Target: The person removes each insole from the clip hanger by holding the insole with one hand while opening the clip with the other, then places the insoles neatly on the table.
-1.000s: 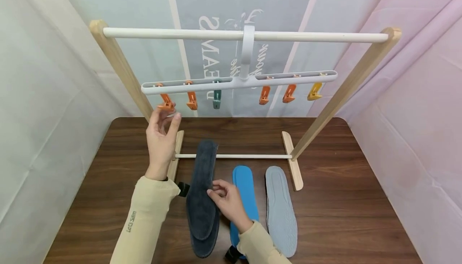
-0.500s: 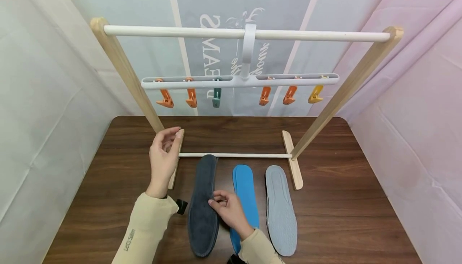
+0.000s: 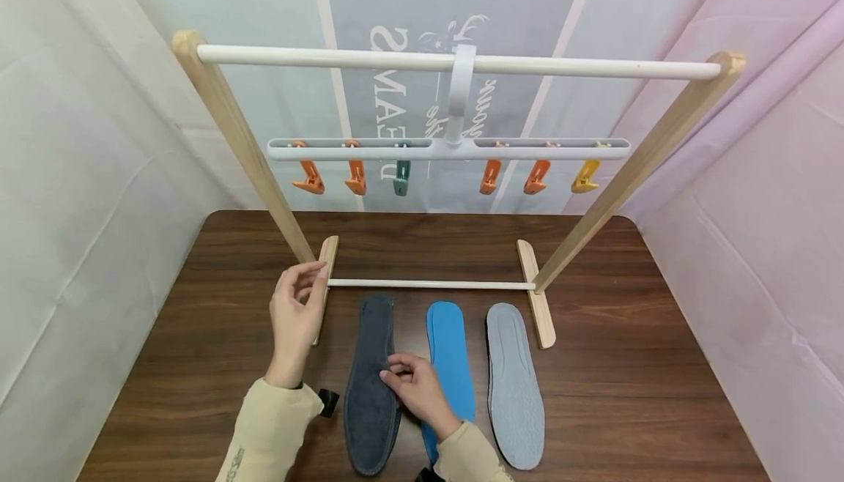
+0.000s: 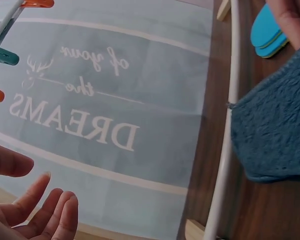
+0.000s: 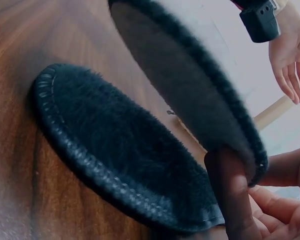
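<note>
My right hand pinches the edge of a dark grey insole between thumb and fingers. That insole is tilted up over a second, fuzzy dark insole lying on the wooden table, as the right wrist view shows; from the head the upper one covers most of it. My left hand holds nothing, its fingers loosely bent beside the rack's left foot. Above it, an orange clip hangs at the left end of a white clip hanger.
A wooden rack with a white top rail carries the hanger, with several orange, green and yellow clips. Blue insoles and a light grey insole pair lie right of the dark ones. A white lower bar spans the rack's feet.
My left hand has let go of the leftmost orange clip and dropped to the rack's left foot. The hanger has swung level. The held dark insole has come down toward me over the other.
</note>
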Available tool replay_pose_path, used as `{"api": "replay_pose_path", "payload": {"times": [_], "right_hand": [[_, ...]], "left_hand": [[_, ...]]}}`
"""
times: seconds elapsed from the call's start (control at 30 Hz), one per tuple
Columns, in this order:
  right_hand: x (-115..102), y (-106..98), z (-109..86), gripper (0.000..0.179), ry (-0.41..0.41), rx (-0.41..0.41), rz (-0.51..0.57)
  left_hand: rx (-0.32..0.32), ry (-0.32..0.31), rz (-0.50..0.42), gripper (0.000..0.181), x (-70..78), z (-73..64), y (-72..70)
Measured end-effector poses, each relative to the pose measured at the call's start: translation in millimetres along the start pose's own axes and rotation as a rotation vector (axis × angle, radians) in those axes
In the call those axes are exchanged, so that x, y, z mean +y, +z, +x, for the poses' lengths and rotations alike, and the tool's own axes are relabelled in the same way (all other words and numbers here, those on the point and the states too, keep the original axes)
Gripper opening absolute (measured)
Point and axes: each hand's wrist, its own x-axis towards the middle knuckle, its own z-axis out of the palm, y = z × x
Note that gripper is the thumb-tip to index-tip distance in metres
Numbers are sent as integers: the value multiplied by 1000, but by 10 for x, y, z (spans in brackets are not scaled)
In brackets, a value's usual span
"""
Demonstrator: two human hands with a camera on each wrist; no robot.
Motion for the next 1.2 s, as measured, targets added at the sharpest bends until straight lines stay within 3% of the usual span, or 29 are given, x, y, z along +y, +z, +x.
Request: {"api": "replay_pose_path", "payload": {"times": [0.27,0.57,0.7,1.2], "right_hand": [[56,34,16,34,-13,12,-35],[68,88,45,25,-125,84,-351],[49,102,55,23,-140,102,-443],[23,140,35,21,-86,201,-570]], "left_hand": [[-33,-67,39,18,-176,-153,-34],[-30,-100,98,18,-290,-300,-69],[-17,-120,113,18,-332,-343,-103],[-65,-149,211,17,-440,-499,-172]]}}
